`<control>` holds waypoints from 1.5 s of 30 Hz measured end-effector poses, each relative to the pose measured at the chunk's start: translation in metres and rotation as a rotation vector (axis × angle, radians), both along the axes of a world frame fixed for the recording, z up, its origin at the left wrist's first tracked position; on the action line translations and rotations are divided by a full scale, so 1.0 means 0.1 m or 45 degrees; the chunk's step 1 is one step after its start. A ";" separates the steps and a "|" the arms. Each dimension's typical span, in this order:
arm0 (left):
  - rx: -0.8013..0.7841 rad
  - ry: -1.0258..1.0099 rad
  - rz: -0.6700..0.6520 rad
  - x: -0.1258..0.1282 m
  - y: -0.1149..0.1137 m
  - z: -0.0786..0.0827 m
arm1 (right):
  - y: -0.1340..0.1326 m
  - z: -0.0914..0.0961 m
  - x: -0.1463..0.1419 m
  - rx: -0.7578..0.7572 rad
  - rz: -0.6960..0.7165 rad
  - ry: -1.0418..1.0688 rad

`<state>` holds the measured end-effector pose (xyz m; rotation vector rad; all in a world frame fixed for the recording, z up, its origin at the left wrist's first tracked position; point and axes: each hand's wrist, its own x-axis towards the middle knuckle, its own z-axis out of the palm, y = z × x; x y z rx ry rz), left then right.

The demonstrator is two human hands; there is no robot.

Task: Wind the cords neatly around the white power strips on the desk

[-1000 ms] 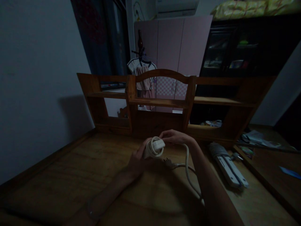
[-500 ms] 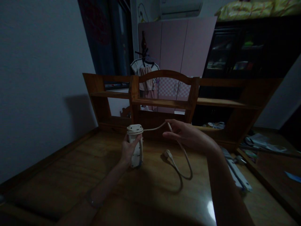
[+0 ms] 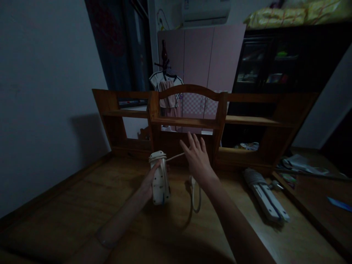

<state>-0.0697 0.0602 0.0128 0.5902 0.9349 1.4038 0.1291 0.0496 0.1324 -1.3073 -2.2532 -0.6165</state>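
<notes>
My left hand [image 3: 148,183] is closed around a white power strip [image 3: 159,189], held tilted above the wooden desk. Several turns of its pale cord [image 3: 176,157] wrap the upper end of the strip. From there the cord runs across to my right hand [image 3: 198,159], which is raised with its fingers spread; where the cord meets the palm is hidden. Below that hand, a loop of cord hangs or lies by the desktop, with the white plug [image 3: 193,180] partly covered by the wrist.
A second power strip [image 3: 268,200] with its cord wound round one end lies on the desk [image 3: 123,205] at right. A wooden shelf unit [image 3: 187,121] stands along the back edge. The wall [image 3: 52,110] borders the left side.
My right hand has moved left towards the strip, and its fingers have gone from pinching the cord to spread. The loose cord loop has shrunk and shifted left. The power strip tilts more.
</notes>
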 end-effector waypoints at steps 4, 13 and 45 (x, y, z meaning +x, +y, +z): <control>-0.006 -0.048 -0.079 -0.02 0.02 0.02 | 0.14 0.06 0.42 -0.164 -0.356 0.206; 0.135 -0.084 -0.023 0.02 -0.11 0.22 | 0.27 0.37 1.19 -0.056 -0.450 0.664; 0.393 0.369 0.242 0.03 -0.11 0.20 | 0.11 0.35 0.75 0.099 -0.179 0.199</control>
